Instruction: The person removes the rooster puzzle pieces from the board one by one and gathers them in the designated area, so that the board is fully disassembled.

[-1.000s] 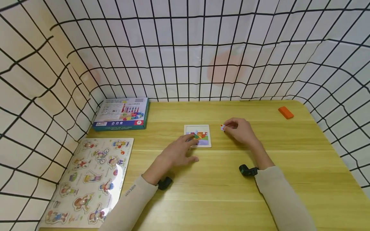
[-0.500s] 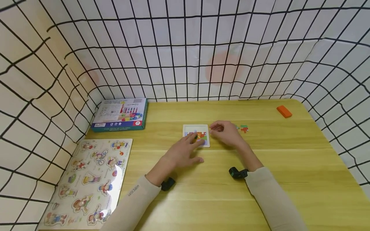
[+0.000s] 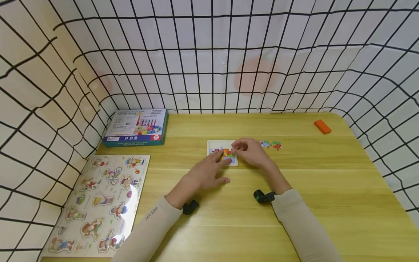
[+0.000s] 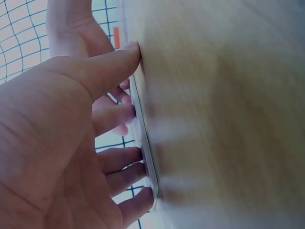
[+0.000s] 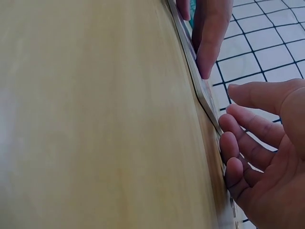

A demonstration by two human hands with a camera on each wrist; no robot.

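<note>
A small jigsaw tray [image 3: 216, 141] with a pale rim lies mid-table, its lower part filled with coloured pieces and its upper part bare. My left hand [image 3: 203, 174] rests across its lower left, fingers extended onto the pieces; in the left wrist view the fingertips [image 4: 138, 155] sit along the tray's edge. Over the tray's right side, my right hand [image 3: 254, 154] has thumb and index drawn together around a small puzzle piece, which is hidden by the fingers. Just right of that hand lie a blue-green puzzle piece [image 3: 266, 145] and a green-and-red puzzle piece [image 3: 276, 145].
A boxed toy set [image 3: 134, 127] stands at the back left. In front of it lies a large peg-puzzle board [image 3: 101, 207] with printed figures. An orange block [image 3: 322, 126] sits at the far right, and a grid-patterned cloth [image 3: 212, 58] encloses the table.
My right hand has carried the puzzle piece left from beside the tray to over its right side, uncovering the loose pieces. My left hand has shifted slightly right on the tray.
</note>
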